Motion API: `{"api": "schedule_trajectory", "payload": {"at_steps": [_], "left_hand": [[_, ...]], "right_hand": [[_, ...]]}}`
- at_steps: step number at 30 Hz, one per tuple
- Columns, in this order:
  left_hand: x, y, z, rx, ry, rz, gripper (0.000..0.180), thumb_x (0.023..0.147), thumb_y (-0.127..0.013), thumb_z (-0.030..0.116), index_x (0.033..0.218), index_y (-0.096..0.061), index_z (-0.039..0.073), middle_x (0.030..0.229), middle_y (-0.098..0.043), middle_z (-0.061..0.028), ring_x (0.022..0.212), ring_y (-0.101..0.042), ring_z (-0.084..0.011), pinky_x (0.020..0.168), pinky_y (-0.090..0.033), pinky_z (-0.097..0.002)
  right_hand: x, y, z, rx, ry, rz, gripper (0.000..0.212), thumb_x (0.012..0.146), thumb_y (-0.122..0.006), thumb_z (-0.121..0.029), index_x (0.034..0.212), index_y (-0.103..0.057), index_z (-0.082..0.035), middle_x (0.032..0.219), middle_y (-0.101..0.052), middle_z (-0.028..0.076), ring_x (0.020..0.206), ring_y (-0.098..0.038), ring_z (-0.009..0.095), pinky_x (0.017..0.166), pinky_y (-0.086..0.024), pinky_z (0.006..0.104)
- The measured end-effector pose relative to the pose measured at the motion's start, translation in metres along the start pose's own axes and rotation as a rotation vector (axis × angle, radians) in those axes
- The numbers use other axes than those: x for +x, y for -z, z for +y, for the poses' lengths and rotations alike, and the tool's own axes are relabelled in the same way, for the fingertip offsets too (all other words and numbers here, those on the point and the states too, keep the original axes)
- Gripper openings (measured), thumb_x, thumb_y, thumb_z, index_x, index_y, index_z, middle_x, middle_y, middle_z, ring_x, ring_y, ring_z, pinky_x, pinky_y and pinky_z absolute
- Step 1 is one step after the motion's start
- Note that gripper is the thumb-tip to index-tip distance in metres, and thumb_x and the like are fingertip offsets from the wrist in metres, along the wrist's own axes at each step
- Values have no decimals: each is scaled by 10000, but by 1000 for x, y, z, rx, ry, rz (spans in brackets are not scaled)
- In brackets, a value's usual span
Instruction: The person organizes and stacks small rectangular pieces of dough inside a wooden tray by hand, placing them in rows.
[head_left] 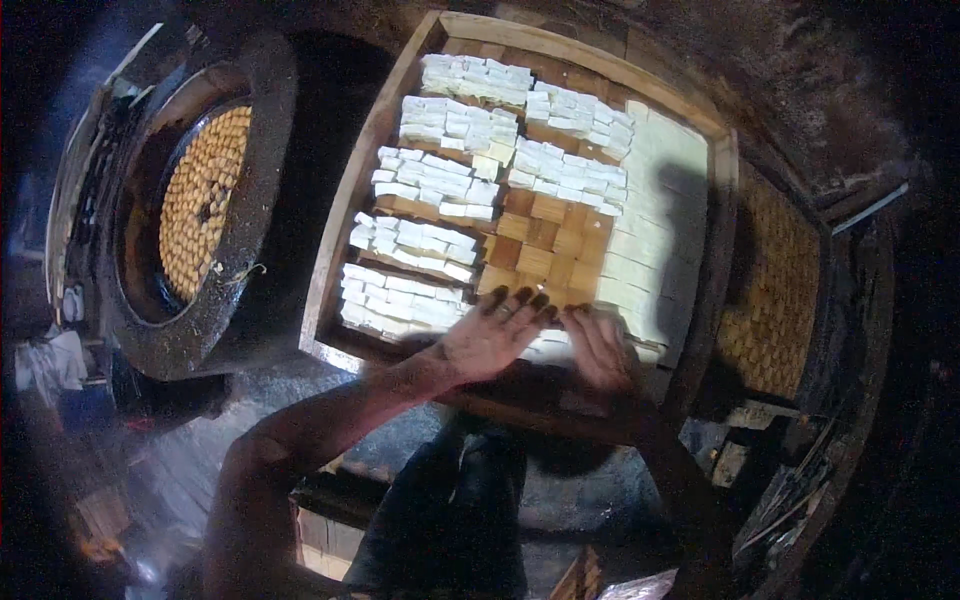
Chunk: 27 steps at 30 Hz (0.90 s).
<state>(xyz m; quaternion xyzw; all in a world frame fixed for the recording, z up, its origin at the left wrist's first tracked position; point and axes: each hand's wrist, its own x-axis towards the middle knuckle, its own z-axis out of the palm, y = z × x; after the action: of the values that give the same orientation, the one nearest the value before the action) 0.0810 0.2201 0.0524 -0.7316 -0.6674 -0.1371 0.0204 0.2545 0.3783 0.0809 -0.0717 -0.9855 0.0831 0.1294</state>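
A square wooden tray (340,190) with a woven bamboo bottom (540,235) lies before me, holding white tofu pieces. Several stacked rows of cut tofu (435,180) fill its left and middle part, while a flat sheet of tofu blocks (630,250) covers the right side, partly in shadow. At the near edge, my left hand (495,335) lies with fingers stretched out and slightly spread beside the nearest left stack. My right hand (598,348) is close by, fingers extended over the near tofu. White tofu (548,348) shows between the hands; their exact contact with it is partly hidden.
On the left stands a large round dark-rimmed pan (275,170) with many golden-brown pieces (205,200) in it. To the right, behind the tray's edge, lies a surface covered in golden-brown pieces (775,300). Thin sticks (790,510) lie at the lower right.
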Motion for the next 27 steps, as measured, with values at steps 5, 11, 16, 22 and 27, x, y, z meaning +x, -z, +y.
{"api": "schedule_trajectory", "payload": {"at_steps": [5, 11, 16, 22, 27], "left_hand": [[13, -9, 10, 62, -4, -42, 460, 871, -524, 220, 1307, -561, 78, 1371, -528, -91, 1271, -491, -298, 1082, -376, -452], [6, -11, 6, 66, -6, -94, 514, 849, -573, 251, 1324, -536, 58, 1389, -504, -127, 1315, -452, -303, 1069, -375, -463], [6, 34, -12, -93, 109, -397, 771, 668, -795, 393, 1281, -514, 20, 1450, -429, -172, 1384, -339, -375, 1124, -267, -541], [-7, 35, -30, 55, -5, -304, 709, 648, -806, 378, 1224, -569, 39, 1278, -530, -133, 1293, -427, -354, 1096, -319, -476], [-18, 33, -40, -39, 22, -294, 688, 677, -779, 339, 1264, -569, 48, 1328, -541, -114, 1305, -453, -314, 1106, -321, -475]], "right_hand": [[-11, 1, 20, 326, 13, -202, 480, 744, -572, 20, 1218, -599, -49, 1137, -628, 178, 1076, -602, 357, 892, -510, 432], [-28, -20, 13, 311, -117, -178, 435, 827, -573, -7, 1261, -585, -40, 1221, -619, 174, 1162, -583, 333, 987, -462, 407], [-3, -12, 1, -229, 39, -64, 423, 905, -507, -219, 1261, -608, -16, 1214, -640, 88, 1061, -600, 231, 900, -477, 401], [36, -25, -20, -35, 190, 4, 425, 827, -548, -221, 1187, -626, -8, 1160, -611, 96, 1004, -559, 232, 810, -455, 377], [32, -28, -2, 400, 168, -91, 441, 746, -659, -187, 1157, -626, -32, 1097, -627, 112, 1035, -556, 289, 923, -463, 388]]}}
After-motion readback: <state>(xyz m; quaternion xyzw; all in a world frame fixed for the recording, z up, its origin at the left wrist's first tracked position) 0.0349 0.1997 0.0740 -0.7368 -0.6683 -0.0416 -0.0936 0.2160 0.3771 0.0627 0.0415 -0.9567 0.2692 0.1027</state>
